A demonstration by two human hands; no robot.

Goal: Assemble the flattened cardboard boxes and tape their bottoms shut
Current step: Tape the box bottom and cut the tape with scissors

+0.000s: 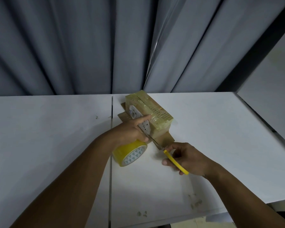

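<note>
The box (152,111) sits at the far middle of the desk (56,129). It looks light and stiff, with slippery tape. Your left grip (132,132) holds the tape roll (128,153), one finger on the box. Your right grip (192,160) is closed round the scissors (173,159). Hold the box by its hard edges.

Yellow tape roll (122,153), maybe teal triangles; yellow scissors (175,162).

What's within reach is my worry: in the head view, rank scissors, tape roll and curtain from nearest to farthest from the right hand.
1. scissors: held in the right hand itself.
2. tape roll: to its left, held by the left hand.
3. curtain: farthest, hanging at the back.
</note>
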